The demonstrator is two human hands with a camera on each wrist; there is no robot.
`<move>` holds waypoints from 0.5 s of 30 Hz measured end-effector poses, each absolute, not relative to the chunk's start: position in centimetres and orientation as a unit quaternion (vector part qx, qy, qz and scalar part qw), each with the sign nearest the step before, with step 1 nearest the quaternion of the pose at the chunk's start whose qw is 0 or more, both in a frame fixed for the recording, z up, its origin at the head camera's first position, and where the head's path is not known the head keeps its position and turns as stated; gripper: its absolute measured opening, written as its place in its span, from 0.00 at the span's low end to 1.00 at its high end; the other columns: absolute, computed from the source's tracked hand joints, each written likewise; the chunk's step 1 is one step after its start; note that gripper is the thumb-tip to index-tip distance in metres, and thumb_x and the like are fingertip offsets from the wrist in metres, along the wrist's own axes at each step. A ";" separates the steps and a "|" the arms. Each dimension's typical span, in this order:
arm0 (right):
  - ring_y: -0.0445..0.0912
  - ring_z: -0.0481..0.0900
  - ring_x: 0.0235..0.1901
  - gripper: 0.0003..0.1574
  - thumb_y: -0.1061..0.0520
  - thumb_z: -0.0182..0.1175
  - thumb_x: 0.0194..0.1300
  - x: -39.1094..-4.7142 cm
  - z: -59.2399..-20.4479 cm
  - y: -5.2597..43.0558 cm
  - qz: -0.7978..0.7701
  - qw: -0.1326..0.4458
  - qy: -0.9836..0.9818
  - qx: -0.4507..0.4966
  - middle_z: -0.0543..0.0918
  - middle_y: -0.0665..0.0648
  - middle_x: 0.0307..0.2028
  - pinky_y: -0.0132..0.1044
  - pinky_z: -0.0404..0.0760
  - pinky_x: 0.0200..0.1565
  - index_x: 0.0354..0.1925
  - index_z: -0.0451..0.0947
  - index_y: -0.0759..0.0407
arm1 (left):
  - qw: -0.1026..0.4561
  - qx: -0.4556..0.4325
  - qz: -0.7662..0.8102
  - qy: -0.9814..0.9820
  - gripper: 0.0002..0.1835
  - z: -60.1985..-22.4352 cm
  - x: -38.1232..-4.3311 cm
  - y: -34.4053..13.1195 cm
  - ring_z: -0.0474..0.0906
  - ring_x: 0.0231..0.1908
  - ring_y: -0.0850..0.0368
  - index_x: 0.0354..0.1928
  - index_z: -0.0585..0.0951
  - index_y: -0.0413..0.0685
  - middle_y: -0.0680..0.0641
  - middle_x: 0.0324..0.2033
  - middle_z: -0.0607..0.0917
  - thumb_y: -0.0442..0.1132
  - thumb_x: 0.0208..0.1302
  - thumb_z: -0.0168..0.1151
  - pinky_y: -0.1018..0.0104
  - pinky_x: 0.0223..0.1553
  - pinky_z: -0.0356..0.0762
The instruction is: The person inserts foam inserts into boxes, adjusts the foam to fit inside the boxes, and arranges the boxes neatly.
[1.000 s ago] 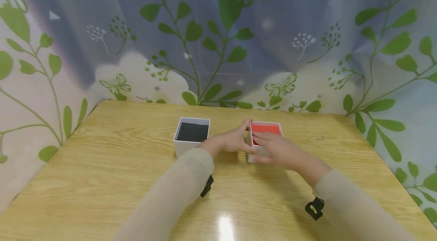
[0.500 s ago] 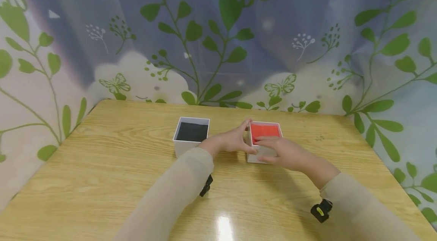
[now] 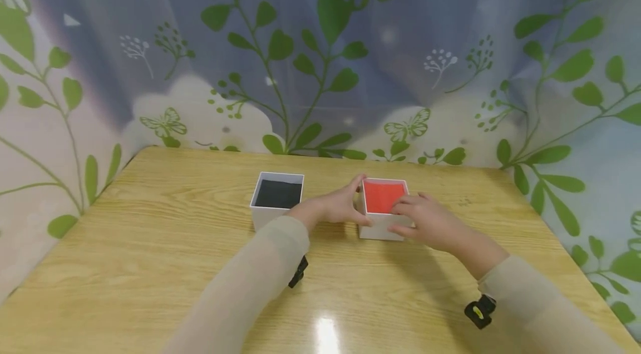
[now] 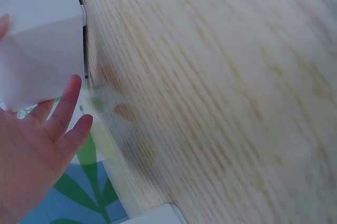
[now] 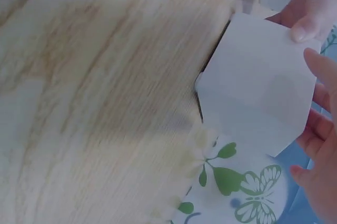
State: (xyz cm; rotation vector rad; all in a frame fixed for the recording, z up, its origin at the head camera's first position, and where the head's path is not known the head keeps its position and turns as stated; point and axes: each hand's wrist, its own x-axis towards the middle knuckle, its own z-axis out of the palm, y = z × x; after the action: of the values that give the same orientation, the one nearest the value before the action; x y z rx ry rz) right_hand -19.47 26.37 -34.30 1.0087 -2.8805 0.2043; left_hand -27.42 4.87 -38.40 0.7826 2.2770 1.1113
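A square white box (image 3: 378, 228) holds a flat red sheet (image 3: 379, 196) that looks like cloth. My left hand (image 3: 336, 206) grips its left side, thumb at the front corner and fingers at the back. At the right side, my right hand (image 3: 434, 225) has its fingertips over the rim and the thumb by the front face. The right wrist view shows the box's plain white side (image 5: 253, 71) between both hands. Another white box (image 3: 265, 217), with a dark sheet (image 3: 279, 194) inside, stands just left of my left hand.
Both boxes stand on a wooden table (image 3: 200, 192). A curtain (image 3: 210, 92) printed with green leaves and butterflies hangs behind and along the sides. My left forearm covers part of the dark-filled box's front.
My right hand has slid rightward off the red sheet to the box's right edge, leaving more of the red showing. The left hand keeps its hold on the box.
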 end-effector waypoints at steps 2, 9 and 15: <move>0.50 0.78 0.43 0.13 0.48 0.66 0.57 -19.4 -34.3 26.5 0.050 0.058 -0.941 0.329 0.80 0.51 0.39 0.67 0.58 0.55 0.36 0.81 0.55 | 0.242 0.287 0.406 0.833 0.61 -38.5 -27.5 4.8 0.62 0.61 0.55 0.73 0.33 0.59 0.48 0.67 0.57 0.51 0.51 0.71 0.57 0.60 0.60; 0.53 0.76 0.45 0.19 0.42 0.67 0.53 -19.7 -34.6 27.3 -0.009 0.115 -0.936 0.334 0.81 0.53 0.38 0.67 0.51 0.58 0.33 0.80 0.55 | 0.241 0.287 0.406 0.834 0.61 -38.5 -27.6 4.9 0.62 0.61 0.56 0.73 0.34 0.59 0.48 0.66 0.58 0.51 0.50 0.71 0.57 0.61 0.60; 0.55 0.73 0.50 0.34 0.35 0.66 0.50 -20.5 -34.7 27.6 -0.066 0.121 -0.941 0.309 0.79 0.57 0.46 0.66 0.51 0.59 0.41 0.79 0.61 | 0.234 0.290 0.411 0.832 0.60 -38.5 -27.7 4.8 0.66 0.57 0.56 0.73 0.36 0.58 0.48 0.64 0.60 0.50 0.50 0.72 0.57 0.59 0.61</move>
State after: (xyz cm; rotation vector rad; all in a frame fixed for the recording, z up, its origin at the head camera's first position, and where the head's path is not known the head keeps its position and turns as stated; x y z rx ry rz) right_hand -20.46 27.56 -34.71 0.9030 -2.7490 -0.1920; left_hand -27.69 4.81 -38.54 0.7961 2.2844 1.1298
